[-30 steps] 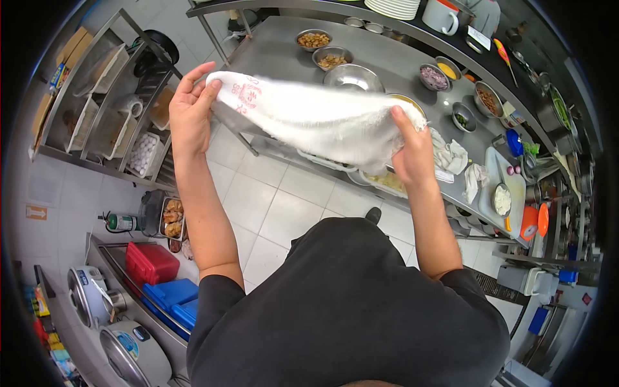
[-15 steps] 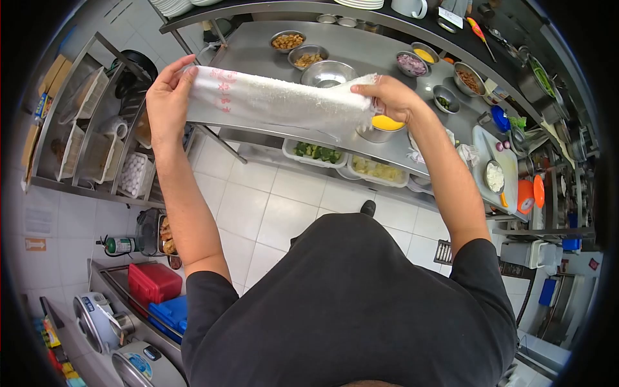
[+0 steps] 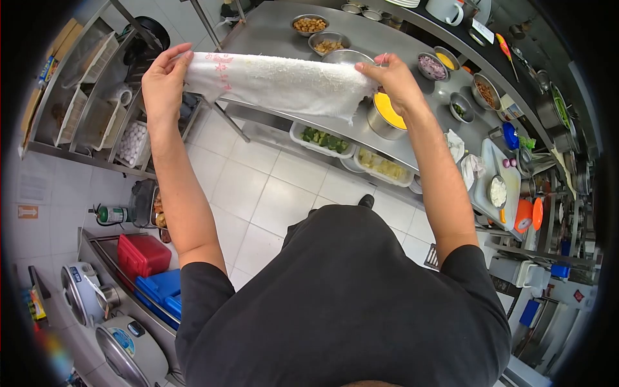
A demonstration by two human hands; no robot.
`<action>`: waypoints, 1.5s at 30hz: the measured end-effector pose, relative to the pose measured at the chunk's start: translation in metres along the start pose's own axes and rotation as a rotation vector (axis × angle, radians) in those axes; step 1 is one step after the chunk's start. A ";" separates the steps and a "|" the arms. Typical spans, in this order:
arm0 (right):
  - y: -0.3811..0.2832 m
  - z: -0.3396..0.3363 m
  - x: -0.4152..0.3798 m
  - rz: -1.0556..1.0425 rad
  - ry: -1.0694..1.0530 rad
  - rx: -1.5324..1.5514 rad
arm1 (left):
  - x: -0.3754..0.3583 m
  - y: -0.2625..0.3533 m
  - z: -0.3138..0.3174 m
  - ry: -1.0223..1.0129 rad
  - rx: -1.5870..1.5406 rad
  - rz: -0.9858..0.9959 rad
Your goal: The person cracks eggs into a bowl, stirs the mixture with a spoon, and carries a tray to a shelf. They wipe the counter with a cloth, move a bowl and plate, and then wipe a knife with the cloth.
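Note:
A white cloth [image 3: 277, 80] with red printed marks near its left end is stretched between my two hands, in front of the steel counter. My left hand [image 3: 166, 80] pinches its upper left corner between thumb and fingers. The right end is gripped by my right hand [image 3: 394, 80]. Behind the cloth, a steel bowl [image 3: 348, 57] is partly hidden. Just below my right hand, a steel pot [image 3: 385, 122] of yellow liquid stands at the counter's near edge.
On the steel counter [image 3: 271, 32] are bowls of browned cubes [image 3: 310, 25] and chopped onion [image 3: 432, 66]. A white cutting board [image 3: 487, 180] lies at the right. Tubs of broccoli [image 3: 322, 140] sit on the shelf below. A rack [image 3: 71, 122] with containers stands left.
The cloth's right end has been drawn up and its lower edge hangs differently. More of the yellow pot shows. My view has shifted, moving the counter rightward in the picture.

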State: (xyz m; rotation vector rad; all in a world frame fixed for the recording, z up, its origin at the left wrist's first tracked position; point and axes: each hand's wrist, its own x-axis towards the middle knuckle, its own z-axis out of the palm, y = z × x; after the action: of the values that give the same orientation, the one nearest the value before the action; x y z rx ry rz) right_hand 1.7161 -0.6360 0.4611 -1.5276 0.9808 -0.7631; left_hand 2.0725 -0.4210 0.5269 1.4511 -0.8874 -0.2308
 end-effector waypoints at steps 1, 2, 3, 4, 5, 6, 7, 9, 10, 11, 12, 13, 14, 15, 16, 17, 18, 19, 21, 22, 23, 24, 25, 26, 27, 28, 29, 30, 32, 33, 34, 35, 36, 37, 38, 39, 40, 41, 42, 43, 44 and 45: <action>0.001 0.000 0.007 -0.024 0.016 -0.064 | 0.000 -0.002 -0.002 0.002 -0.012 -0.004; 0.001 -0.001 0.011 -0.005 0.001 -0.080 | 0.000 -0.005 -0.004 0.008 -0.023 -0.007; 0.000 0.000 0.015 0.013 -0.016 -0.095 | 0.000 -0.004 -0.006 0.015 -0.034 -0.008; -0.002 0.000 0.017 0.032 -0.034 -0.110 | 0.000 -0.004 -0.007 0.020 -0.023 0.001; -0.003 0.000 0.020 0.048 -0.077 -0.125 | 0.000 -0.004 -0.007 0.026 -0.013 0.008; -0.005 0.000 0.022 0.065 -0.118 -0.140 | -0.001 -0.004 -0.007 0.029 -0.002 0.017; -0.007 0.000 0.023 0.083 -0.157 -0.154 | 0.000 -0.006 -0.010 0.017 -0.017 0.011; -0.010 0.005 0.027 0.053 -0.199 -0.226 | 0.003 -0.009 -0.014 -0.011 -0.048 0.002; -0.011 0.007 0.029 0.039 -0.219 -0.261 | 0.003 -0.010 -0.016 -0.017 -0.050 -0.010; -0.013 0.007 0.030 0.019 -0.265 -0.254 | 0.004 -0.011 -0.018 -0.023 -0.052 -0.022; -0.017 0.006 0.031 -0.002 -0.311 -0.247 | 0.004 -0.010 -0.019 -0.030 -0.054 -0.034; -0.021 0.005 0.033 -0.023 -0.358 -0.240 | 0.004 -0.008 -0.019 -0.043 -0.071 -0.044; -0.024 0.004 0.036 -0.034 -0.381 -0.254 | 0.003 -0.006 -0.020 -0.056 -0.086 -0.053; -0.029 0.004 0.040 -0.046 -0.407 -0.267 | 0.001 -0.005 -0.021 -0.067 -0.101 -0.062; -0.032 0.003 0.042 -0.058 -0.434 -0.279 | 0.001 -0.005 -0.024 -0.089 -0.089 -0.049; -0.035 0.000 0.042 -0.085 -0.424 -0.303 | 0.002 -0.005 -0.026 -0.111 -0.076 -0.037; -0.041 -0.002 0.041 -0.112 -0.414 -0.327 | 0.003 -0.005 -0.028 -0.134 -0.063 -0.024; -0.046 -0.005 0.041 -0.139 -0.403 -0.350 | 0.004 -0.006 -0.029 -0.133 -0.043 -0.015; -0.054 -0.012 0.045 -0.225 -0.353 -0.432 | 0.007 -0.007 -0.030 -0.135 -0.003 0.003; -0.058 -0.014 0.047 -0.268 -0.326 -0.472 | 0.008 -0.008 -0.029 -0.114 0.083 0.034; -0.063 -0.019 0.047 -0.329 -0.285 -0.549 | 0.010 -0.010 -0.028 -0.093 0.168 0.066; -0.071 -0.020 0.046 -0.358 -0.239 -0.591 | 0.012 -0.010 -0.026 -0.072 0.253 0.099; -0.077 -0.021 0.045 -0.387 -0.191 -0.632 | 0.014 -0.010 -0.024 -0.046 0.338 0.119; -0.081 -0.022 0.045 -0.415 -0.142 -0.673 | 0.016 -0.010 -0.021 -0.021 0.423 0.138; -0.085 -0.023 0.046 -0.498 -0.089 -0.713 | 0.016 -0.007 -0.017 0.005 0.508 0.158; -0.088 -0.024 0.047 -0.538 -0.044 -0.767 | 0.016 -0.004 -0.013 0.016 0.564 0.172; -0.093 -0.025 0.047 -0.577 0.001 -0.821 | 0.016 -0.001 -0.009 0.026 0.619 0.187; -0.098 -0.027 0.046 -0.615 0.049 -0.875 | 0.017 0.003 -0.006 0.035 0.673 0.202; -0.103 -0.032 0.051 -0.609 0.067 -0.871 | 0.021 0.010 -0.002 0.029 0.707 0.192; -0.104 -0.034 0.052 -0.620 0.083 -0.872 | 0.023 0.012 0.000 0.025 0.725 0.187; -0.105 -0.037 0.053 -0.632 0.098 -0.873 | 0.027 0.010 0.000 -0.002 0.688 0.183; -0.105 -0.039 0.054 -0.639 0.112 -0.894 | 0.034 0.006 -0.002 -0.029 0.651 0.178; -0.103 -0.042 0.055 -0.646 0.127 -0.915 | 0.041 0.002 -0.004 -0.055 0.614 0.174; -0.101 -0.044 0.056 -0.652 0.141 -0.936 | 0.046 -0.004 -0.006 -0.104 0.500 0.191; -0.098 -0.047 0.059 -0.647 0.131 -0.933 | 0.051 -0.011 -0.007 -0.152 0.385 0.206; -0.096 -0.048 0.061 -0.641 0.120 -0.931 | 0.055 -0.013 -0.009 -0.202 0.270 0.221; -0.094 -0.051 0.064 -0.633 0.112 -0.929 | 0.059 -0.014 -0.012 -0.258 0.240 0.169; -0.091 -0.054 0.065 -0.661 0.097 -0.904 | 0.063 -0.016 -0.016 -0.315 0.210 0.117; -0.091 -0.052 0.064 -0.685 0.081 -0.879 | 0.062 -0.012 -0.015 -0.375 0.180 0.064; -0.091 -0.052 0.062 -0.709 0.066 -0.855 | 0.060 -0.009 -0.012 -0.374 0.155 0.039; -0.092 -0.053 0.061 -0.655 0.019 -0.861 | 0.058 -0.007 -0.010 -0.372 0.130 0.015; -0.098 -0.053 0.057 -0.602 -0.030 -0.866 | 0.056 -0.002 -0.008 -0.370 0.107 -0.010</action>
State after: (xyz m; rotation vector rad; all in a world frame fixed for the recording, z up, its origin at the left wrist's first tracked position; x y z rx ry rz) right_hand 1.7128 -0.7063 0.5646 -2.6545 0.8696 -0.7492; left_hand 2.1158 -0.4510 0.5470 1.5383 -1.2056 -0.4767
